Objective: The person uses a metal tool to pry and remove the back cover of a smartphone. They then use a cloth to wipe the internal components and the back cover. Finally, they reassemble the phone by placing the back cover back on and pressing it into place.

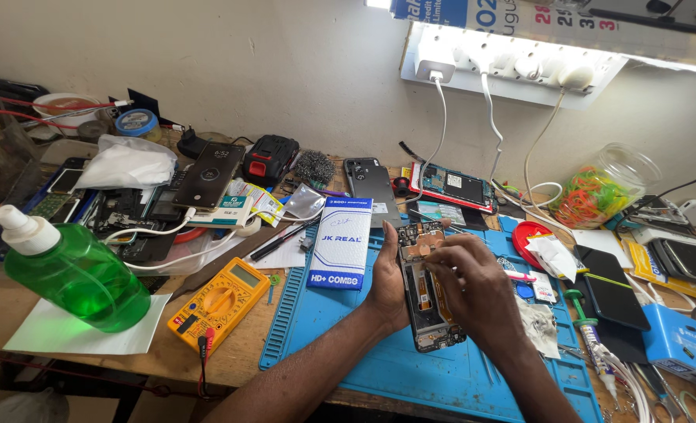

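Observation:
An opened smartphone, back cover off with its circuit boards showing, lies lengthwise on a blue work mat. My left hand grips the phone's left edge and steadies it. My right hand rests on top of the phone, fingers curled over its upper middle part; whatever the fingertips touch is hidden. A white and blue flat box lies on the mat just left of my left hand.
A green spray bottle stands on white paper at left, a yellow multimeter beside it. Phones, boards and cables crowd the back. A jar of rubber bands, dark phones and a blue box sit right.

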